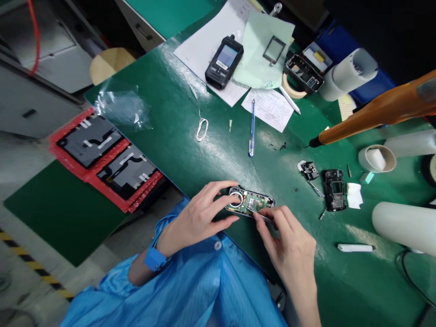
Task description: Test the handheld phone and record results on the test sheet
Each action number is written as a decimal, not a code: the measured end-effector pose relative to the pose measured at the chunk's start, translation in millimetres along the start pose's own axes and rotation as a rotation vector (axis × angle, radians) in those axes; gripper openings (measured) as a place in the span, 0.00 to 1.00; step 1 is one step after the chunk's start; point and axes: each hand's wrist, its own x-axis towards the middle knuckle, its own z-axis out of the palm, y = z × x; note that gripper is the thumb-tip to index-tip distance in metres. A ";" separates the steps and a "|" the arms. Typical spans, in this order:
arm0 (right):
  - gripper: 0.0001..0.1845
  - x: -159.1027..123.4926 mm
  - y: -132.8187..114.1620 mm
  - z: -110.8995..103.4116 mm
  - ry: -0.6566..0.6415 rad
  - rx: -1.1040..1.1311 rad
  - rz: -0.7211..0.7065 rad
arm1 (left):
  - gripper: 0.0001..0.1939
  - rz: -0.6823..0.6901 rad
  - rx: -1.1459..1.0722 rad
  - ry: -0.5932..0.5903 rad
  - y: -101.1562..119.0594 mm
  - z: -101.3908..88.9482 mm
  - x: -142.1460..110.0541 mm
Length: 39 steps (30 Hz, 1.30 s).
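Note:
An opened handset (pixel 263 200) with a green circuit board and a round white ring (pixel 236 199) lies near the front edge of the bench. My left hand (pixel 206 209) straddles its left end: the index finger presses on the ring, the other fingers are at the far edge and the thumb is at the near edge. In my right hand (pixel 289 240) is a pair of thin metal tweezers (pixel 265 216), pinched between thumb and fingers. Their tip points at the middle of the board. The palm of my right hand is hidden.
An orange-handled electric screwdriver (pixel 368 113) reaches in from the right. Beyond the handset lie a blue pen (pixel 252 129) and a black handheld radio (pixel 224 61). A black housing (pixel 334 190) lies to the right. Red-wrapped panels (pixel 109 159) lie left of the bench.

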 end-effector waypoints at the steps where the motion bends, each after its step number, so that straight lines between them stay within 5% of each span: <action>1: 0.14 0.0 -0.2 0.4 0.003 -0.008 0.002 | 0.13 0.000 0.013 0.001 0.6 1.0 0.3; 9: 0.08 -7.0 6.5 5.8 -0.018 0.014 0.028 | 0.06 0.059 0.075 0.057 1.4 5.6 1.8; 22: 0.14 -3.7 4.6 5.8 0.063 0.062 0.086 | 0.14 0.097 0.196 0.007 -1.6 9.7 -3.3; 39: 0.07 -5.0 3.3 -2.3 0.024 0.139 0.070 | 0.16 0.047 0.157 0.013 0.8 5.2 0.3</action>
